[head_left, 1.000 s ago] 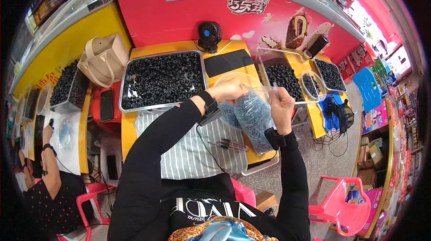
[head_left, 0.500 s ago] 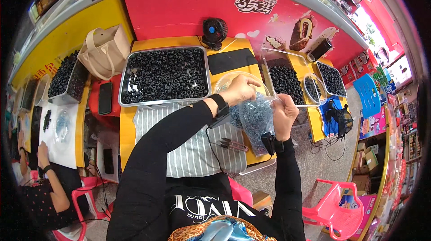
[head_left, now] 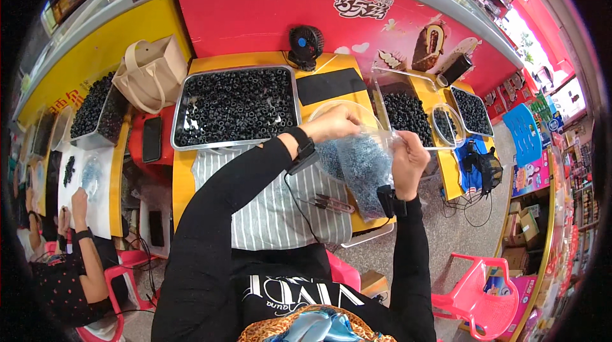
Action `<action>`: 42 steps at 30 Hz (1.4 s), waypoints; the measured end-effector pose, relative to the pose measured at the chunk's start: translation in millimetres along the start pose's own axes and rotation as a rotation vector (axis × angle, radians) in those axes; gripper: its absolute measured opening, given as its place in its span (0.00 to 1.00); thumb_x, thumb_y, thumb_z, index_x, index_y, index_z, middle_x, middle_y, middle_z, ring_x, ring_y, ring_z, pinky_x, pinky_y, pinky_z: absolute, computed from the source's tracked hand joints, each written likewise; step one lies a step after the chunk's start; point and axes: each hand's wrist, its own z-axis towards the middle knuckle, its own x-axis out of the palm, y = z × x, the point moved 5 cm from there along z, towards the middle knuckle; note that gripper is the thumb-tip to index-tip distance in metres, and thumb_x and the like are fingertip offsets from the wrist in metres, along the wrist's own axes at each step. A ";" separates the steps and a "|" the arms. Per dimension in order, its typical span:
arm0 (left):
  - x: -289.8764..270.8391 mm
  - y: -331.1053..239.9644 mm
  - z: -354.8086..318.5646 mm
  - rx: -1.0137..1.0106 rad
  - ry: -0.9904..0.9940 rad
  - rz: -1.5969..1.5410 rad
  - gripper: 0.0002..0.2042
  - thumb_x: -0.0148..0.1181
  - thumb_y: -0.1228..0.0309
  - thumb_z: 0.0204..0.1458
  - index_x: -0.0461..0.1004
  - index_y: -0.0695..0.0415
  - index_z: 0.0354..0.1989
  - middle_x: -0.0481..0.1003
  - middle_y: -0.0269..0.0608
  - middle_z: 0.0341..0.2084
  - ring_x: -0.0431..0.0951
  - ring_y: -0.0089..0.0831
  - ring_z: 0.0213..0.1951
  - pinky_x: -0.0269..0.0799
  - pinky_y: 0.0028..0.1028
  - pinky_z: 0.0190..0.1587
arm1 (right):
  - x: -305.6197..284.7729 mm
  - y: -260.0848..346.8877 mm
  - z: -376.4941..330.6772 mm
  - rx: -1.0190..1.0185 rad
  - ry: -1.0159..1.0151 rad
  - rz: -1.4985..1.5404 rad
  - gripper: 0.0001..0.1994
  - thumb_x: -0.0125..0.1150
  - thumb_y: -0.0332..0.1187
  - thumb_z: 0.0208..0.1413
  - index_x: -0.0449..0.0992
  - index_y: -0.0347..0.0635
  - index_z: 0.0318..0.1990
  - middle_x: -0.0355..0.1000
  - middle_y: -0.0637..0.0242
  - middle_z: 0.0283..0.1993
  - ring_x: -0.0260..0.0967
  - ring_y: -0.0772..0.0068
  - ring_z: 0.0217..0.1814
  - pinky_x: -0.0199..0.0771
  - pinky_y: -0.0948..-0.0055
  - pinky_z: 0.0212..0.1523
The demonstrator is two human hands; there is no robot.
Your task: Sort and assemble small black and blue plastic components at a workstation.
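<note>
Clear plastic bag (head_left: 364,173) of tiny blue-grey pcs is over the R front edge of the yellow bench (head_left: 184,184). Both hands clamped on it: L hand (head_left: 343,123) on the top edge, R hand (head_left: 410,162) on the top R corner. Round clear bowl (head_left: 347,101) right behind it, w/ more blue-grey pcs. Metal tray (head_left: 296,96) on the L's full of blk rings, clear bin (head_left: 378,105) on the R has blk pcs too, approx half hidden tbh.

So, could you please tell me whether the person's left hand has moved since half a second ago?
Yes, the left hand has shifted slightly left, toward the rectangular silver-rimmed tray.
</note>
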 end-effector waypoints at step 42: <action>-15.3 29.2 -18.7 -0.004 0.135 0.115 0.19 0.52 0.77 0.54 0.71 0.65 0.56 0.76 0.46 0.46 0.74 0.30 0.48 0.67 0.26 0.53 | -34.0 23.4 -0.5 -0.183 -0.182 -0.230 0.10 0.51 0.15 0.49 0.76 0.29 0.38 0.72 0.62 0.24 0.68 0.82 0.27 0.68 0.80 0.29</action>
